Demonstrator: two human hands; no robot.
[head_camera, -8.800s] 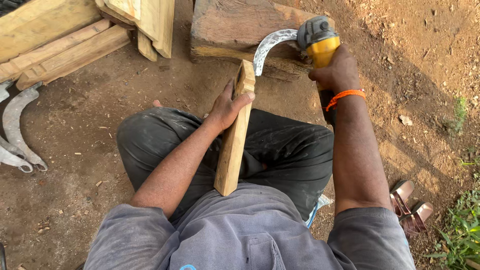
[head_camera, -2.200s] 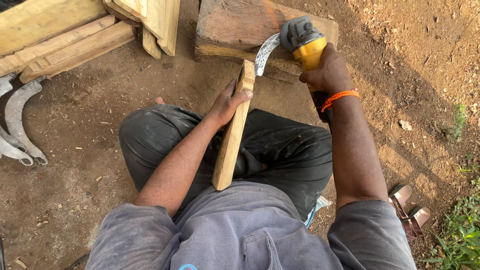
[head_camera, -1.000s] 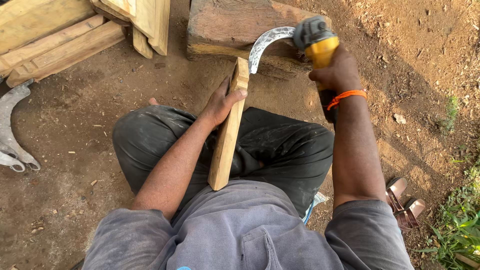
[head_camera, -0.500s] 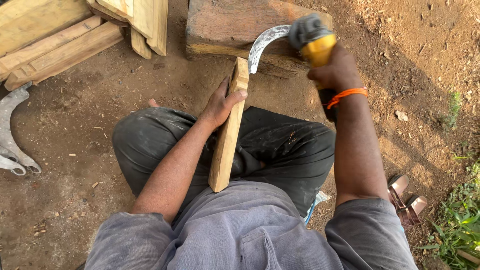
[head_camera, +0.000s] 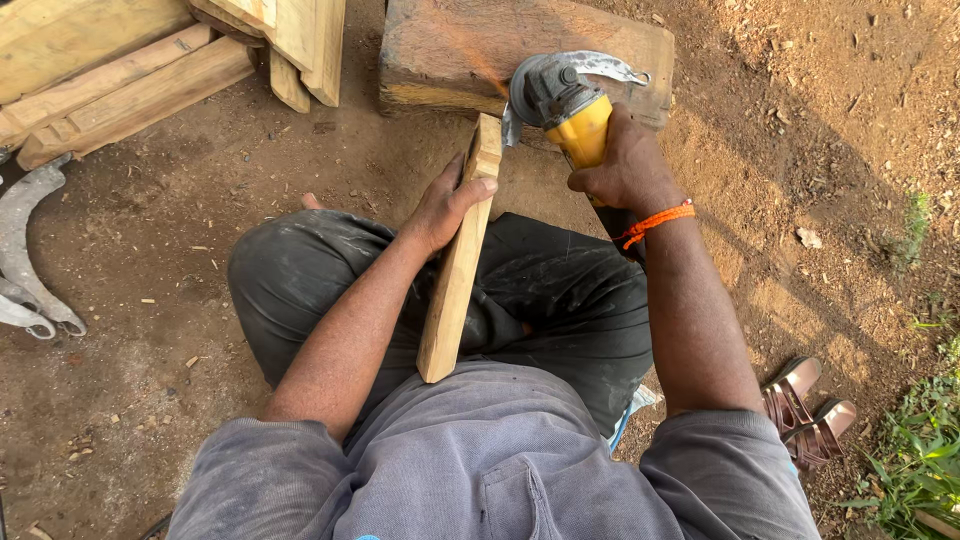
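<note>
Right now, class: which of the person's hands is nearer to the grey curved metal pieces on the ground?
Left. The left hand grips the wooden plank, closer to the metal pieces; the right hand holds the yellow grinder, farther away.

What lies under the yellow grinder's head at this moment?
Under the grinder lies a curved metal blade resting on a wooden block. Only the blade's two ends show; its middle, and where the disc touches, are covered by the grinder head.
</note>
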